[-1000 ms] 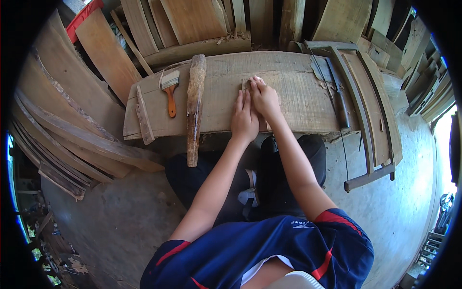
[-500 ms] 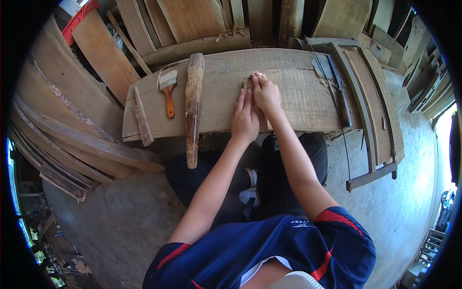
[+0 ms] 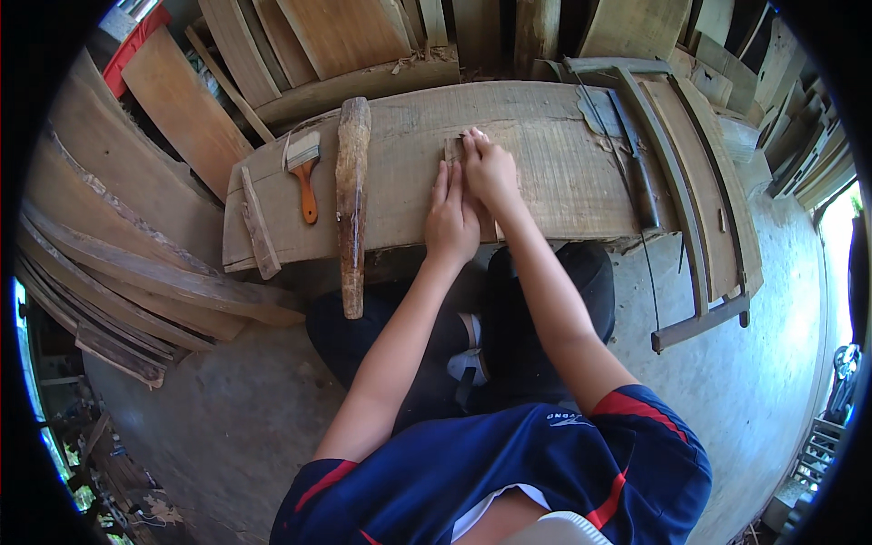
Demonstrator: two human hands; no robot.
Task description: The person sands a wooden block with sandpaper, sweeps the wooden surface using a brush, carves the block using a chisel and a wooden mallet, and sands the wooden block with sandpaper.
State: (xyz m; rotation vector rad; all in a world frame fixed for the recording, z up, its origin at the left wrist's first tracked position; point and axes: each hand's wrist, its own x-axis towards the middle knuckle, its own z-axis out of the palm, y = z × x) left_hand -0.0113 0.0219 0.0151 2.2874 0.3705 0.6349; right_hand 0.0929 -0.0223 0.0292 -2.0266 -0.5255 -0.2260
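Note:
A small flat strip of wood (image 3: 452, 148) lies on the thick plank bench (image 3: 545, 213), partly covered by both hands. My left hand (image 3: 452, 218) rests over its left side, fingers stretched out flat and pointing away from me. Against it, on the right, my right hand (image 3: 492, 173) has its fingers curled together at the strip's far part. Something small and dark shows by those fingertips, but I cannot make out what it is. To the left of my hands, a long rough wooden mallet or club (image 3: 353, 191) lies across the bench, its near end past the front edge.
Left on the bench are a paintbrush (image 3: 305, 177) with an orange handle and a narrow wood scrap (image 3: 260, 227). At the right lie a hand saw (image 3: 643, 182) and a large wooden frame saw (image 3: 683, 191), which overhangs the bench. Boards (image 3: 186, 104) lean behind and at the left.
The whole view has shifted slightly, so the bench and tools appear a little further left and up. Both hands keep nearly the same place on the wood strip.

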